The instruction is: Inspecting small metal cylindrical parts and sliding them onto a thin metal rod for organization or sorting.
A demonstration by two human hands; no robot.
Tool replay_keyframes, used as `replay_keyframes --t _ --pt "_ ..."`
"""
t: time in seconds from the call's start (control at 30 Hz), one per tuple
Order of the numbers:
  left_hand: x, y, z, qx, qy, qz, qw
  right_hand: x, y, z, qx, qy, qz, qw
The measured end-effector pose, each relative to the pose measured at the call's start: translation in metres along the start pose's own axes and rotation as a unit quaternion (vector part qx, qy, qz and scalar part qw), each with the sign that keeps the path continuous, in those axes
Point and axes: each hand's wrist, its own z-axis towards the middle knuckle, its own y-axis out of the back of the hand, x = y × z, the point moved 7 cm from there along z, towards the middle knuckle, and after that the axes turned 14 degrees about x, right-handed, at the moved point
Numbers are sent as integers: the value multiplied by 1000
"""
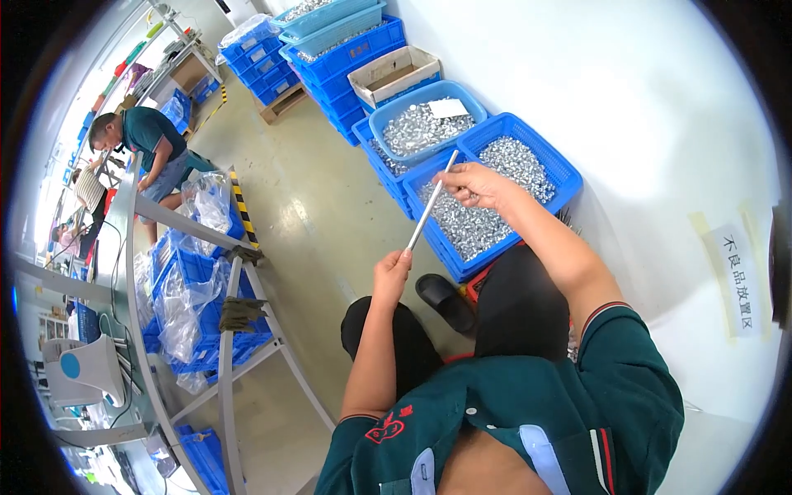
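A thin, straight, silvery rod (pixel 427 209) slants up and to the right in front of me. My left hand (pixel 393 275) is closed round its lower end. Near the upper end, my right hand (pixel 472 184) pinches it with curled fingers; whether a small part is also in those fingers is too small to tell. Below the rod and right hand stands a blue bin (pixel 462 268) split into two compartments, both filled with small shiny metal parts (pixel 467 226).
A light blue basket (pixel 381 132) of similar parts sits beyond the bin, with stacked blue crates (pixel 334 95) farther back. At left stands a metal-framed bench (pixel 227 363) by crates with plastic bags (pixel 186 305). A co-worker (pixel 153 140) bends over the bench. A black slipper (pixel 445 302) is on the floor.
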Motion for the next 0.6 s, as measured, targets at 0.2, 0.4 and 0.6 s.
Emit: replay_keyframes --t 0.2,0.4,0.6 --pt "-1 -1 1 -2 28 -30 999 -16 39 1 22 5 333 943" --pt "0 -3 -1 9 72 -83 994 -51 83 1 -121 -42 268 955" --pt "2 4 -1 -3 56 -63 996 -32 68 0 -142 -6 220 965"
